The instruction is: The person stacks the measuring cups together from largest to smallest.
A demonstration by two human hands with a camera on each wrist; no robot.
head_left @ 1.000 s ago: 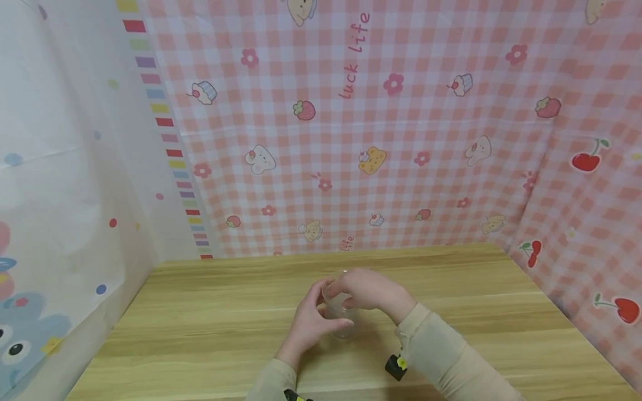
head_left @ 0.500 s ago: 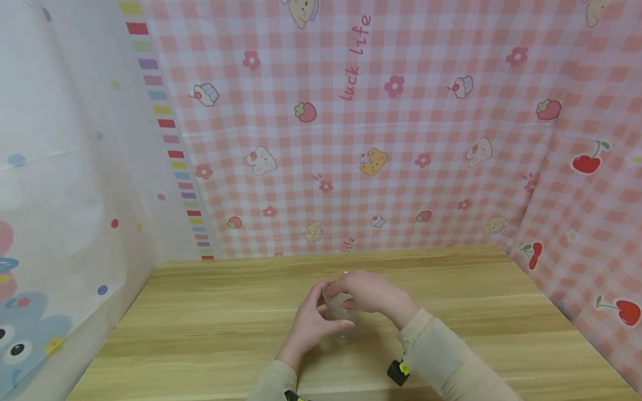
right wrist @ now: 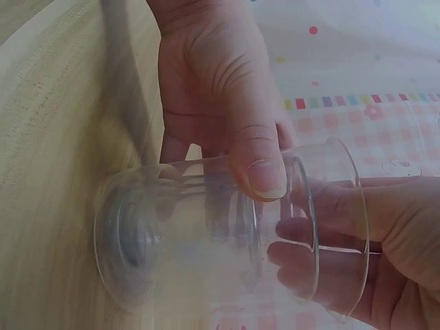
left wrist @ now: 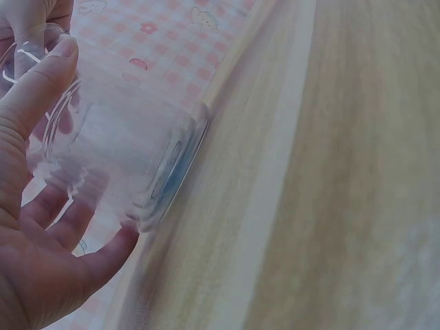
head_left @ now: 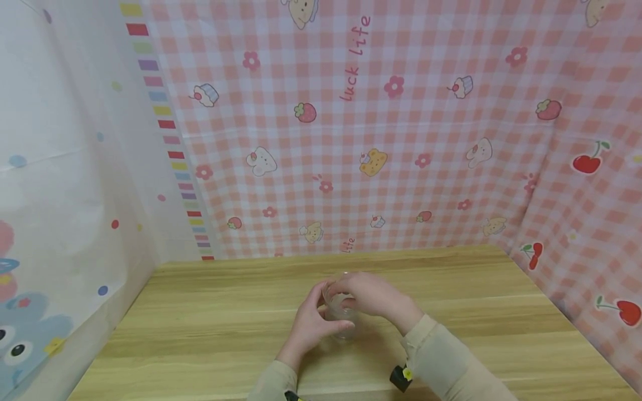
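Note:
A clear cup (head_left: 345,331) stands upright on the wooden table, seen through from every side. My left hand (head_left: 307,324) grips it from the left, its thumb lying along the near side and its fingers curved round the far side. From above and right, my right hand (head_left: 373,294) reaches to the mouth, and its fingertips hold at the rim, partly inside. In the right wrist view the cup (right wrist: 199,230) shows two rims and an inner edge; whether one clear cup sits within another I cannot tell. The left wrist view shows its thick base (left wrist: 175,168).
The wooden table (head_left: 200,334) spreads out on both sides of the hands. A pink checked cloth (head_left: 321,139) hangs at the back and right, with a white printed sheet (head_left: 65,167) on the left. A black wrist device (head_left: 401,379) hangs beneath the right sleeve.
The right wrist and forearm have shifted slightly down and to the right, its fingers still at the cup's mouth. The left hand and the cup have stayed in place.

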